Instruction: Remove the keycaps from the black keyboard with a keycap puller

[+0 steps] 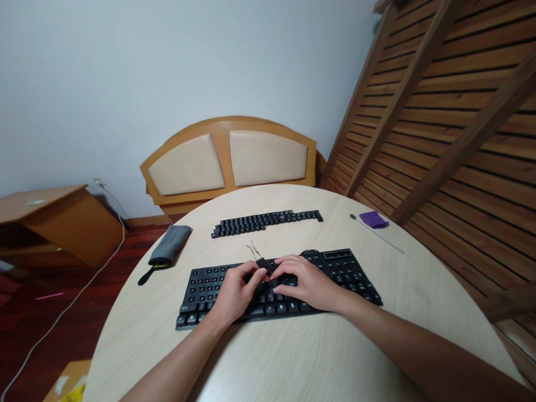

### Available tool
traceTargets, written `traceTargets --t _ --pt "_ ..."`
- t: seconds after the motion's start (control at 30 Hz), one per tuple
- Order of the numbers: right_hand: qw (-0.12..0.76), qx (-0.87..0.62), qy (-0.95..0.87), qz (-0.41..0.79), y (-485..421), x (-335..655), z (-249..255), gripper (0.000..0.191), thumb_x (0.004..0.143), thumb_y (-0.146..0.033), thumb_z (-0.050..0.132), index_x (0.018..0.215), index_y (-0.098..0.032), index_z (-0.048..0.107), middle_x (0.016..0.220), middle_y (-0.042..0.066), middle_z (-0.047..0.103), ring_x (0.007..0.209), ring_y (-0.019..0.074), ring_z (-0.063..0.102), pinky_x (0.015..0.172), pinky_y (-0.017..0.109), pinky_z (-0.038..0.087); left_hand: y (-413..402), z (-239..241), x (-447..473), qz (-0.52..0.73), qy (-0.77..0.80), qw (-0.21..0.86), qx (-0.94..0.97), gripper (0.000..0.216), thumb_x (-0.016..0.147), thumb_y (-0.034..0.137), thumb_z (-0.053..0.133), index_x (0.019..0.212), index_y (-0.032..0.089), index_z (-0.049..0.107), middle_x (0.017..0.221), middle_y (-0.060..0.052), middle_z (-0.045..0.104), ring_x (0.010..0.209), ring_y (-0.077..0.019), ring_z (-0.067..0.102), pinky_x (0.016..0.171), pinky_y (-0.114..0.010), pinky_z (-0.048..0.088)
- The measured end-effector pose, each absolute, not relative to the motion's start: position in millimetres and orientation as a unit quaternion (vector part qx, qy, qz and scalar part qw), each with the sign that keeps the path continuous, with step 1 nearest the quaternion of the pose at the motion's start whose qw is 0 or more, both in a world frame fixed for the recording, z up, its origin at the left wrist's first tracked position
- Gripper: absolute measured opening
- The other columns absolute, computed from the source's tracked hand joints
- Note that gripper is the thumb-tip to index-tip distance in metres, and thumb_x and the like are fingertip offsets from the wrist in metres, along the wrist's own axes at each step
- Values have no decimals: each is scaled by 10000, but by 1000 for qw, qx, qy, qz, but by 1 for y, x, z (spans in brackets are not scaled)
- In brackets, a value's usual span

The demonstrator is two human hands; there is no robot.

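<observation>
A black keyboard (272, 309) lies in front of me, with bare switch spots on its left part and keycaps along its near rows. Over its middle, my left hand (236, 290) pinches the dark handle of a wire keycap puller (264, 264), whose thin wire prongs point away from me. My right hand (309, 284) has its thumb and fingers closed in at the puller's near end, around a small dark piece that looks like a keycap (274, 283). The fingers partly hide this piece. Loose black keycaps (251, 224) stand in rows behind the keyboard.
A grey pouch (171, 245) with a black strap lies on the left of the round table (326, 363). To the right are a purple cloth (374, 219) and a thin brush (379, 235). A headboard (226, 158) stands behind; wooden slats (445, 130) lean at right.
</observation>
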State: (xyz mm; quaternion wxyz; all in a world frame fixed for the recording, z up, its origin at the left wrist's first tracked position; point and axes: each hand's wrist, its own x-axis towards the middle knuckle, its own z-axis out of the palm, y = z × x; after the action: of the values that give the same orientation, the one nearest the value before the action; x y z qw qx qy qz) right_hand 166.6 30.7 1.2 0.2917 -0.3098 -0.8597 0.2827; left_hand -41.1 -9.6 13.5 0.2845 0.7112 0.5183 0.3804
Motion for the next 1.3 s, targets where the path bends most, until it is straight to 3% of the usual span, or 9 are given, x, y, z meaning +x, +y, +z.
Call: traceTargets --t 0.3,0.47,0.7,0.87,1.07,1.3 --pt "290 -331 -850 291 29 166 3 109 841 -326 733 852 -219 713 1051 66 719 1184 231 581 998 384 437 -13 11 -42 362 510 221 748 276 949 342 539 785 172 681 759 -27 692 716 -170 612 687 -257 420" --pt "298 -319 -863 254 28 165 3 119 846 -329 730 873 -220 689 1024 52 722 1157 231 590 982 378 442 -12 10 -42 367 522 251 728 272 961 356 514 834 181 680 771 -18 715 703 -167 632 678 -253 433" --pt "314 -307 -882 173 21 165 6 205 854 -279 727 1011 -203 621 937 21 707 902 187 646 838 330 471 -10 8 -42 376 523 280 712 266 960 357 513 837 180 669 773 -17 717 714 -169 633 699 -254 452" --pt "310 -267 -899 157 20 165 6 89 914 -302 659 952 -222 654 944 5 732 914 185 659 877 339 447 -11 7 -42 375 521 288 710 269 963 362 502 821 177 635 762 -23 712 712 -172 642 696 -260 464" --pt "317 -268 -871 264 25 166 9 105 926 -327 636 946 -228 665 993 22 711 988 190 622 897 322 456 -11 7 -40 372 530 273 711 223 954 330 512 794 189 577 746 -20 720 695 -178 662 667 -261 467" --pt "362 -327 -789 374 29 164 9 85 925 -278 615 945 -207 656 889 -4 700 819 150 639 756 259 479 -10 7 -39 373 541 303 690 223 963 349 501 808 198 555 828 -37 762 779 -203 699 723 -287 478"
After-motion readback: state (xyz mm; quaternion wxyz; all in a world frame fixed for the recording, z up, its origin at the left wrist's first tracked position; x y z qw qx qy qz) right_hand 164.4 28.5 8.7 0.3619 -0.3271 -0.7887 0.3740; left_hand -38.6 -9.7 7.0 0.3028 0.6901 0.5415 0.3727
